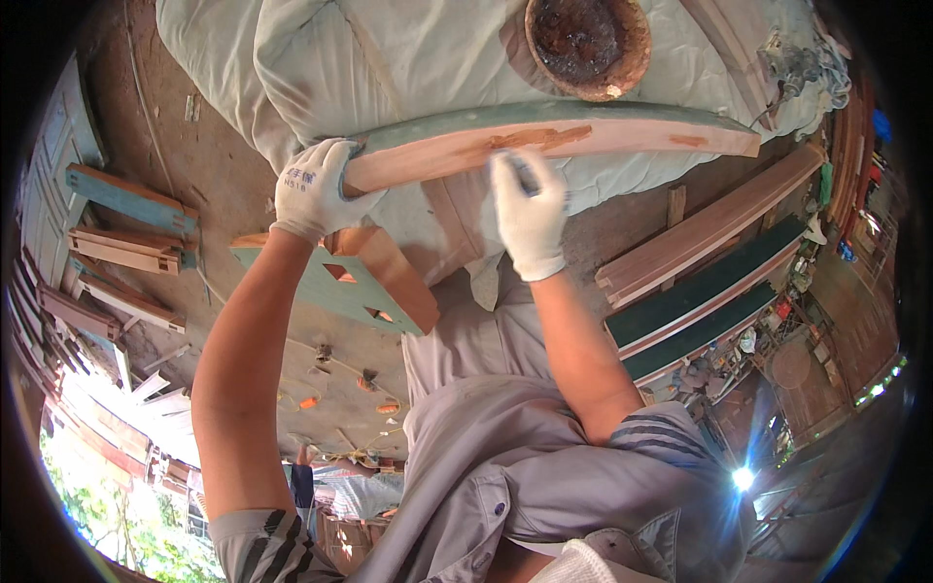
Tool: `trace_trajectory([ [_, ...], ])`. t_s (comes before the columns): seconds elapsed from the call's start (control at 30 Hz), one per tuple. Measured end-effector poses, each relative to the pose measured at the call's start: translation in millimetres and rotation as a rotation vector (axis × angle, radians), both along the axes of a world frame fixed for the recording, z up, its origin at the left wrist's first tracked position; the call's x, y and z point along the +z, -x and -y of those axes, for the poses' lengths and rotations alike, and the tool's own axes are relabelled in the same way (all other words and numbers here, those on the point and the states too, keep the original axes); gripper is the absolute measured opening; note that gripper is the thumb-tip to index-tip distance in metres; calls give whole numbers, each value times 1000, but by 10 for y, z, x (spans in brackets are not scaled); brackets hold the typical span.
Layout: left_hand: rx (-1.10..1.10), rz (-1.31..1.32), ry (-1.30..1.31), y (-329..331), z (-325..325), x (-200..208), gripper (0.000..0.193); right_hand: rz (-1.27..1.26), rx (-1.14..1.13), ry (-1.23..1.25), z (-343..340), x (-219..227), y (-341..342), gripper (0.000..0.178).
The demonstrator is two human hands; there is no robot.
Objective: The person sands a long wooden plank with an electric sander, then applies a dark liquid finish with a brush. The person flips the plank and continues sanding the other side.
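A long, slightly curved wooden piece [442, 163] lies across a cloth-covered surface, pale on the side toward me and green along its far side. Brown, putty-like smears [554, 139] mark the pale side. My left hand [316, 189], in a white work glove, is closed around the piece's left end. My right hand [528, 209], gloved too, has its fingers curled together by the near edge, just below the smears. Slight blur hides what those fingers hold, if anything. Beyond the wood stands a round bowl [588, 44] crusted with dark brown material.
Pale padded cloth [408, 63] covers the work surface. A green-faced wooden part with square holes [374, 282] is below my left hand. Long boards [714, 228] lie at the right, and mortised pieces [126, 248] at the left. Cords and orange objects [309, 401] lie on the floor.
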State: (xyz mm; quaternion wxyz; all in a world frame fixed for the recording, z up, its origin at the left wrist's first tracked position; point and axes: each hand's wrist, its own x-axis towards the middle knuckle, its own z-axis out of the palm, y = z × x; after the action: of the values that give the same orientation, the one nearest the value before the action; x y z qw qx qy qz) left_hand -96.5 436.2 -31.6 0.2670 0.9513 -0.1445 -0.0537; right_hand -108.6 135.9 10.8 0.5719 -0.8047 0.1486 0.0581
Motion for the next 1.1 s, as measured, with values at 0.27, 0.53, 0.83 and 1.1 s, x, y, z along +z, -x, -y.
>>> trace_trajectory([
  [0.27,17,17,-4,-21,48,88,54,-74,-190,-56,74,-49,-52,13],
  [0.53,-18,37,55,-32,68,31,58,271,139,670,1363,-188,-1483,19],
  [0.83,-21,64,41,-24,30,-10,59,350,630,940,1396,-1028,-2276,20],
  [1.1,-15,25,15,-18,41,16,59,-50,595,522,1490,-821,-2303,30],
])
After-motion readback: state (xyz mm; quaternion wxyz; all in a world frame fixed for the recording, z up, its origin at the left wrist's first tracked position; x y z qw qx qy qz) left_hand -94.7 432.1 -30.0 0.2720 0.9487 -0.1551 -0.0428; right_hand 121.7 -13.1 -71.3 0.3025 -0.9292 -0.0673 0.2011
